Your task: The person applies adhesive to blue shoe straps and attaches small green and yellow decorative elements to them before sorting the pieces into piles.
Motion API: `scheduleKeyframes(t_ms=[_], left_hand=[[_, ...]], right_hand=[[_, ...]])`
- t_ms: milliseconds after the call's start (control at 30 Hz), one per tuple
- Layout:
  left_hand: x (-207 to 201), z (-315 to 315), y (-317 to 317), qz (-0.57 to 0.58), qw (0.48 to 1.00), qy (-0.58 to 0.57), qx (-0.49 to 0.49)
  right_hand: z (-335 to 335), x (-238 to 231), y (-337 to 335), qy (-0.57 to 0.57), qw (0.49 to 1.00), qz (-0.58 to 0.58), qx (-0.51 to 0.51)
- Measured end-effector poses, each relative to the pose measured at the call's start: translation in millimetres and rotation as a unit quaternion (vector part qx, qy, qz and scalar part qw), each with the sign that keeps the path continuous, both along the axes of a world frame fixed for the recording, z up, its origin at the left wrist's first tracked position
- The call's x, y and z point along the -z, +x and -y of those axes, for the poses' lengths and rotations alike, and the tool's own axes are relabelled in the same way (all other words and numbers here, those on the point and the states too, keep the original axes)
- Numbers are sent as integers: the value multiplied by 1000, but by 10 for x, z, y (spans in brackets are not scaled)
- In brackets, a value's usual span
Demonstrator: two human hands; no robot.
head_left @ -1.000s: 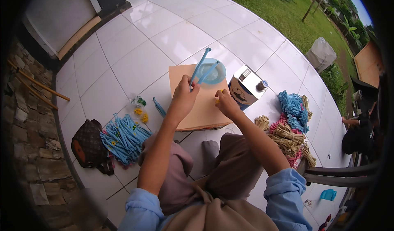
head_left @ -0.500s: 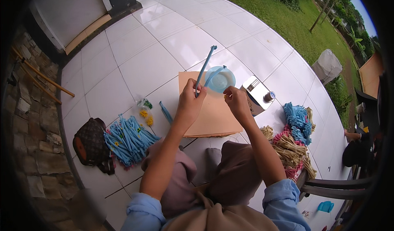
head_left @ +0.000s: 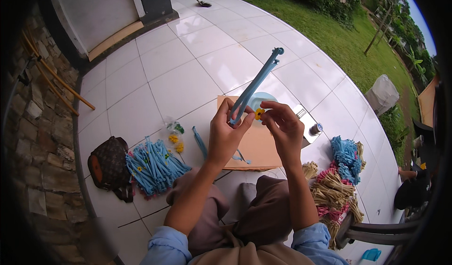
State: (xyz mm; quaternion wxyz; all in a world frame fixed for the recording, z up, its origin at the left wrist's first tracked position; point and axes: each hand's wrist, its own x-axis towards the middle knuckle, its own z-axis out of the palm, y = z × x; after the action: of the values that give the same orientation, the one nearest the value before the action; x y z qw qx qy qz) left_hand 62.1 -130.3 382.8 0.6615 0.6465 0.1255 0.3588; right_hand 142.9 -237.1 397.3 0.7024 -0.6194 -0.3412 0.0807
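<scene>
Yellow flower [head_left: 259, 114], mostly hidden earlier, now shows near the blue strap [head_left: 256, 82].

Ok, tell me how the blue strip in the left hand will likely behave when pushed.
The blue strip is probably springy: its two lengths reach well past the left hand nearly straight. It looks light, pinched only near its lower end. It would likely flex rather than snap, since it appears bent double there.
</scene>
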Motion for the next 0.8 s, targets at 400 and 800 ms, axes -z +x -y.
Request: scheduleKeyframes(t_ms=[400, 800], left_hand=[[-9, -51, -85, 23, 1000, 6, 11], [-71, -1, -143, 12, 999, 38, -4]], right_hand=[[0, -68, 23, 32, 997, -73, -20], [-161, -98, -164, 102, 949, -275, -117]])
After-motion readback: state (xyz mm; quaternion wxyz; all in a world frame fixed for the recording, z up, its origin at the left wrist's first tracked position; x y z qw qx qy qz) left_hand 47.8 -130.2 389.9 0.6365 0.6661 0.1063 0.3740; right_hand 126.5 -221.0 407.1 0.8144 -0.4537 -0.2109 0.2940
